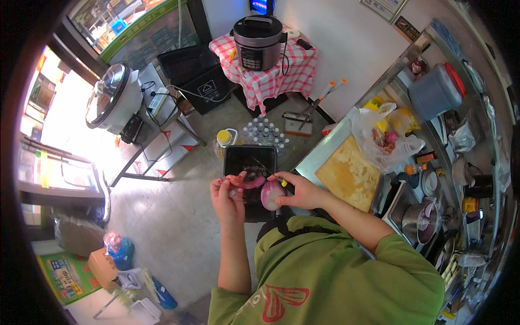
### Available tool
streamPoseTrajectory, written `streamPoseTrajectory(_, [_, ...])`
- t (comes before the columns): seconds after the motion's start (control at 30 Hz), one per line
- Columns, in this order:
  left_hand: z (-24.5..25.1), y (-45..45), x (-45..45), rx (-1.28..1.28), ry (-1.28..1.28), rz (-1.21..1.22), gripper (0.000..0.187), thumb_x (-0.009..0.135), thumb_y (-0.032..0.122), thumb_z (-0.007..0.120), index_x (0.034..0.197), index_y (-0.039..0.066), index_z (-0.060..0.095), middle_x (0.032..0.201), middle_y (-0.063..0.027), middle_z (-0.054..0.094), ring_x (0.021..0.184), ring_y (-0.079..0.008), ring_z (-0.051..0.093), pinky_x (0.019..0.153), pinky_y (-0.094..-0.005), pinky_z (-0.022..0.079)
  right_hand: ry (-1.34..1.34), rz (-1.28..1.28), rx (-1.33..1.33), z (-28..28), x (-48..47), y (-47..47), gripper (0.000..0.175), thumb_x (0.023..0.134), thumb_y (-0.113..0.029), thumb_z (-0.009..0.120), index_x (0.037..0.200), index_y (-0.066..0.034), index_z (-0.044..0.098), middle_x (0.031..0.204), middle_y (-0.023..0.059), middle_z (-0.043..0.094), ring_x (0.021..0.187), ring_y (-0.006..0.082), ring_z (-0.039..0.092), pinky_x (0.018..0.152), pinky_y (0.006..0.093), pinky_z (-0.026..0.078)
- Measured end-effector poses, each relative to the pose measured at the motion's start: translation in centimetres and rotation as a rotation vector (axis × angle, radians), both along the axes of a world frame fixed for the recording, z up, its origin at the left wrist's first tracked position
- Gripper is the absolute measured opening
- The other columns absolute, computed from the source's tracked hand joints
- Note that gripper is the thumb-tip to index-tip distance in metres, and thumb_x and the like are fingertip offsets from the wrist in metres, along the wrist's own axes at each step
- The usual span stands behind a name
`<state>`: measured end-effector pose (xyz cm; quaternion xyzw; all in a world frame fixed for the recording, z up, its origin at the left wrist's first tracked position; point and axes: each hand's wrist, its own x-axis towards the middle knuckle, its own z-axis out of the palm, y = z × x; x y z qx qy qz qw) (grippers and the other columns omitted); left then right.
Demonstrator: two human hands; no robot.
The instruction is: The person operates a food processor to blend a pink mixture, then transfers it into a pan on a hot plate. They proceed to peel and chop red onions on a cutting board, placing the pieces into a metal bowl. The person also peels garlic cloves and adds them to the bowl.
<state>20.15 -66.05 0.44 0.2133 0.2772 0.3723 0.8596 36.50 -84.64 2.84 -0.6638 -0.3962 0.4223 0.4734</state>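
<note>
Over a black bin (232, 162), my right hand (298, 191) holds a partly peeled red onion (273, 196) and a small knife with a yellow handle (283, 183), its dark blade pointing up and left. My left hand (228, 199) pinches a strip of reddish onion skin (252, 183), which stretches towards the onion. Dark scraps lie inside the bin.
At the right, a steel counter carries a wooden cutting board (347, 174), a plastic bag with onions (386, 142) and a steel pot (420, 223). Beyond the bin stand bottles (266, 134) and an oil jug (224, 140). A metal-legged table (150, 138) is at the left.
</note>
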Motion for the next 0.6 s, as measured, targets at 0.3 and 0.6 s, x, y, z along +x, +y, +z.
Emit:
streamPoseTrajectory(0.3, [-10.1,3.0,0.6,0.262,0.405,-0.135,0.024,0.102,-0.001,0.057,0.125,0.006,0.052,0.110,-0.0113,0.070,0.098,-0.0197,0.070,0.077,-0.0304,0.060,0.014,-0.178,-0.014,-1.0,1.3,-6.0,0.073,0.082,-0.018,0.092,0.145,-0.0059,0.056,0.139,0.0093,0.064,0.134,0.0202,0.056,0.116,0.0372,0.043])
streamPoseTrajectory(0.6, [-23.7,2.7,3.0,1.182,1.407,-0.836,0.061,0.101,0.005,0.067,0.156,-0.001,0.042,0.143,-0.0220,0.062,0.128,-0.0296,0.065,0.105,-0.0381,0.055,0.146,-0.588,-0.037,-2.4,0.8,-15.3,0.073,0.080,-0.017,0.091,0.144,-0.0049,0.058,0.139,0.0084,0.065,0.133,0.0197,0.058,0.117,0.0373,0.043])
